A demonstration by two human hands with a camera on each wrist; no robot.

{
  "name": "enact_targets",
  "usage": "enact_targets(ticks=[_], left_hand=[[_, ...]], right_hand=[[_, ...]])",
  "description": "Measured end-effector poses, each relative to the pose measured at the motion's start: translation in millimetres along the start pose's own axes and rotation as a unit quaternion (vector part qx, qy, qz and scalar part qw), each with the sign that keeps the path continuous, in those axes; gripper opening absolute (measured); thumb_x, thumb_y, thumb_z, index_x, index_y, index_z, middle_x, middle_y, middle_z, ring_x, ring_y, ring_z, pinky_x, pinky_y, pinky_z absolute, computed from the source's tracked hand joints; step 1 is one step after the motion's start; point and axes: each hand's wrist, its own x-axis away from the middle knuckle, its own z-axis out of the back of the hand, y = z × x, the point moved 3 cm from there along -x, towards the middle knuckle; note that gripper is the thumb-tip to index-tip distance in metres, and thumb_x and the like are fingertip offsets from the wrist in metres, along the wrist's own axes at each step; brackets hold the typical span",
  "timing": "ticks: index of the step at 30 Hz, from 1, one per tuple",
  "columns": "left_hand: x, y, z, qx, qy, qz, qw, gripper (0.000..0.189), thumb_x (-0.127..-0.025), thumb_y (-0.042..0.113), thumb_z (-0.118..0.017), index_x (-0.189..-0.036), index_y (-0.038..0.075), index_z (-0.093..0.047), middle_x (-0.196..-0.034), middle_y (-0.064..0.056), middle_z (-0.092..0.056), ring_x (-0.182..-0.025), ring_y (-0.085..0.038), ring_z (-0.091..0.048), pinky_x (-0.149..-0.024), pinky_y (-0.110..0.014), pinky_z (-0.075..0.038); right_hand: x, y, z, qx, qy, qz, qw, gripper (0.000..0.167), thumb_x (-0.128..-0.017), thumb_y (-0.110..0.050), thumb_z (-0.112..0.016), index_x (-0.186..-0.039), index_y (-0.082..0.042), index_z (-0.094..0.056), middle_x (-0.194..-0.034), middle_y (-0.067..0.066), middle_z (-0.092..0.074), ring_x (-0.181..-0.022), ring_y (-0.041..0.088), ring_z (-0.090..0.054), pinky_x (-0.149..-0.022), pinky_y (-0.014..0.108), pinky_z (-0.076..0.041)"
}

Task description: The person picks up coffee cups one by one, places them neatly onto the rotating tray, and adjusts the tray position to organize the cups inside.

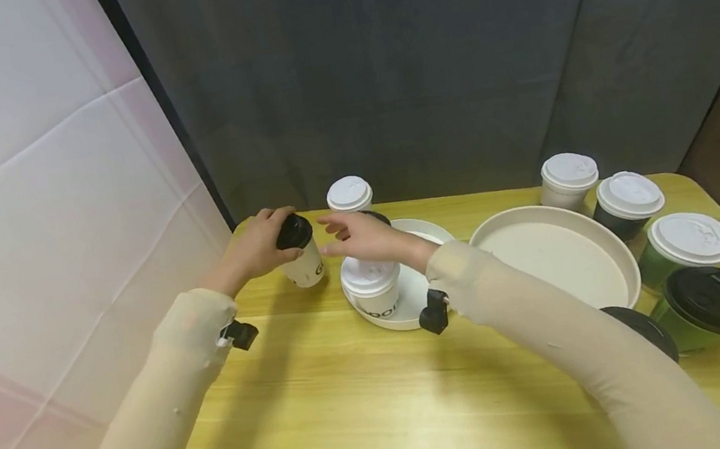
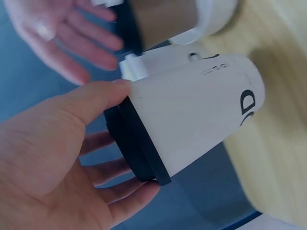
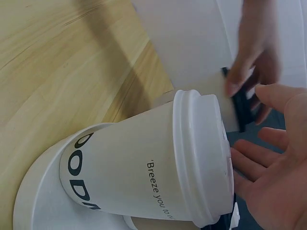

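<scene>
At the left of the table, my left hand (image 1: 257, 247) grips a white paper cup (image 1: 306, 268) by its black lid (image 2: 136, 141), thumb on one side and fingers on the other. The cup leans slightly in the head view. My right hand (image 1: 367, 239) holds nothing; its fingers are loosely extended toward that cup. Below the right hand, a white-lidded paper cup (image 1: 371, 287) stands on a round white tray (image 1: 432, 229). A brown cup with a black lid (image 2: 163, 19) stands beside it, mostly hidden by the right hand in the head view.
Another white-lidded cup (image 1: 349, 194) stands at the table's back edge. To the right lies a second round tray (image 1: 548, 253). Several lidded cups line its right side, including a green one with a black lid (image 1: 712, 303). A dark curtain (image 1: 383, 85) hangs behind the table.
</scene>
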Motion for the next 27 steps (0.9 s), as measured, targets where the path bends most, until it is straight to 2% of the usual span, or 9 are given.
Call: enact_targets(ticks=[7,15,21,27], left_hand=[[0.7,9.7,27.1,0.004,0.006,0.010,0.9999,0.074,-0.087,0.032,-0.073,-0.147,0.005,-0.041,-0.141,-0.029,-0.049,-0.121,-0.047,-0.054,-0.096,-0.059,-0.051],[1.8,15.8,42.5,-0.004,0.008,0.010,0.9999,0.075,-0.083,0.036,-0.076,-0.146,0.009,-0.045,-0.140,-0.025,-0.052,-0.118,-0.042,-0.056,-0.095,-0.058,-0.053],[1.2,21.4,55.4,0.001,0.014,0.006,0.9999,0.076,-0.083,0.037,-0.076,-0.147,0.011,-0.044,-0.143,-0.025,-0.049,-0.118,-0.041,-0.056,-0.094,-0.058,-0.052],[2.4,27.9,67.6,0.011,0.016,-0.004,0.9998,0.075,-0.084,0.036,-0.075,-0.148,0.011,-0.043,-0.143,-0.024,-0.049,-0.117,-0.040,-0.057,-0.095,-0.058,-0.052]], right_hand=[[1.3,0,2,-0.018,0.013,0.010,0.9997,0.070,-0.095,-0.030,-0.064,-0.155,-0.015,-0.032,-0.152,0.012,-0.048,-0.137,0.027,-0.050,-0.113,0.038,-0.044],[0.7,1,0,-0.024,0.027,0.007,0.9993,0.074,-0.093,-0.028,-0.067,-0.156,-0.014,-0.029,-0.152,0.011,-0.047,-0.137,0.027,-0.050,-0.114,0.038,-0.043],[2.6,0,1,-0.020,0.042,0.003,0.9989,0.075,-0.093,-0.031,-0.067,-0.156,-0.015,-0.029,-0.152,0.011,-0.046,-0.138,0.027,-0.050,-0.114,0.039,-0.043],[3.3,-3,3,-0.041,0.056,0.000,0.9976,0.074,-0.093,-0.028,-0.068,-0.156,-0.016,-0.030,-0.151,0.010,-0.047,-0.137,0.027,-0.051,-0.111,0.038,-0.046]])
